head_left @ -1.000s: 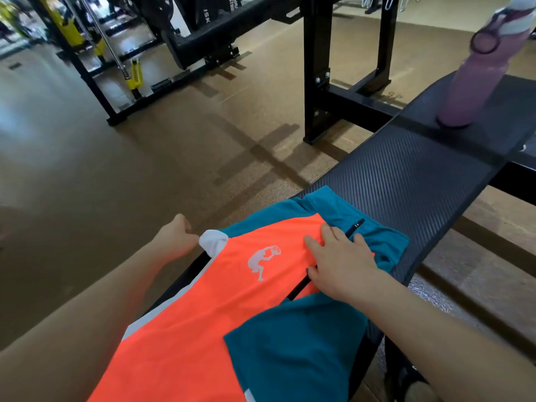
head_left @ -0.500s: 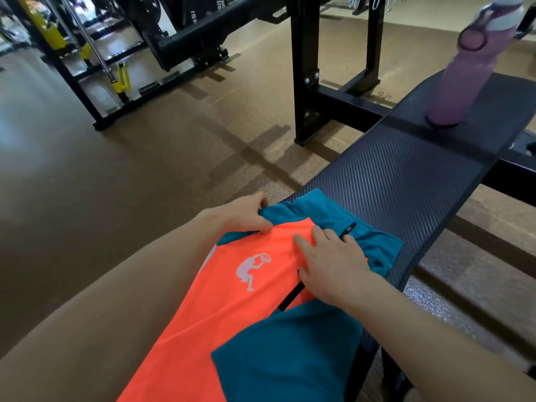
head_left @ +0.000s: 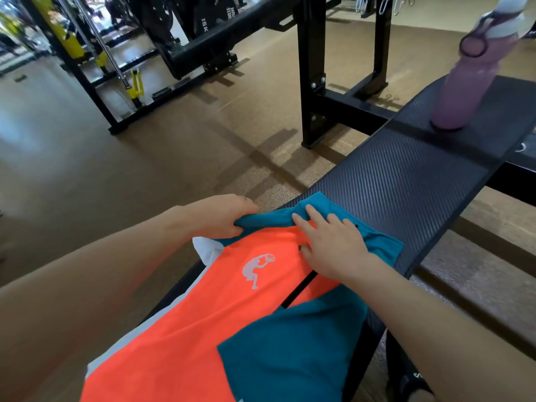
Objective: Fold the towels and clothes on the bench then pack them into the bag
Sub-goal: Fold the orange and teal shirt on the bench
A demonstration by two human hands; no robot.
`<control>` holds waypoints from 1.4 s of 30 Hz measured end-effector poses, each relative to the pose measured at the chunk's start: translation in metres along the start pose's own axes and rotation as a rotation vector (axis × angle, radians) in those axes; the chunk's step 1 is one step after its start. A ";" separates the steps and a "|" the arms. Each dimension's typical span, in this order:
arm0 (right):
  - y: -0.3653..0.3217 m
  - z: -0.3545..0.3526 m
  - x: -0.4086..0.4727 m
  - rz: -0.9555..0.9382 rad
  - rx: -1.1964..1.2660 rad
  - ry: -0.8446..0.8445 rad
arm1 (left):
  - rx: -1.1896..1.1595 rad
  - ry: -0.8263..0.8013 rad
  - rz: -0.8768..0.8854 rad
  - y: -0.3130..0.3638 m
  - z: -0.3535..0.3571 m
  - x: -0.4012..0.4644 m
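Note:
An orange and teal sports garment [head_left: 203,314] with a white figure logo lies along the near end of the black padded bench [head_left: 406,181]. My left hand [head_left: 220,216] grips the teal far edge of the garment at its left corner, fingers curled round the cloth. My right hand [head_left: 330,245] lies flat on the garment beside it, fingers spread over the teal edge and the orange panel. A white piece of the garment [head_left: 207,250] peeks out under my left hand. No bag is in view.
A purple water bottle [head_left: 475,74] stands upright at the far end of the bench. A black steel rack post [head_left: 311,82] rises left of the bench. Weight machines [head_left: 121,53] line the far left. Brown gym floor [head_left: 101,184] surrounds the bench.
My left hand moved right from the garment's left side to its teal far edge and took hold of it. My right hand slid slightly toward that edge.

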State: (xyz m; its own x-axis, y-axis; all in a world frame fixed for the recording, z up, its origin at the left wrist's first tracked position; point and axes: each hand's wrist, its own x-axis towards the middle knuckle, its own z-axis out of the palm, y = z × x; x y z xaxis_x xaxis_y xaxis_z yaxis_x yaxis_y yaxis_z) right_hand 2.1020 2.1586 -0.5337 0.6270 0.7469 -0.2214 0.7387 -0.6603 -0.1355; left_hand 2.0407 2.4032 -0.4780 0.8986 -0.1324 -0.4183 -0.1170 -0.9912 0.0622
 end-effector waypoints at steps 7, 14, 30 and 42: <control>0.003 0.004 0.017 0.102 -0.030 -0.076 | 0.223 -0.113 -0.145 -0.007 0.000 -0.034; -0.001 0.005 0.027 0.202 -0.067 -0.046 | 0.284 0.008 -0.162 -0.035 -0.003 -0.060; 0.010 0.000 0.026 0.208 -0.153 0.040 | -0.177 0.384 -0.304 -0.020 0.016 -0.096; 0.023 -0.004 0.008 0.177 -0.098 -0.021 | -0.001 0.055 -0.089 0.074 0.080 -0.126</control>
State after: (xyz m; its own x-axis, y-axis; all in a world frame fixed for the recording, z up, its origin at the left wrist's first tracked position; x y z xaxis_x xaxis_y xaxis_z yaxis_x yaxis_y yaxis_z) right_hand 2.1246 2.1496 -0.5348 0.7448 0.6173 -0.2534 0.6385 -0.7697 0.0015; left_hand 1.8849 2.3459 -0.4933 0.9273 -0.0430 -0.3718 -0.0350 -0.9990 0.0283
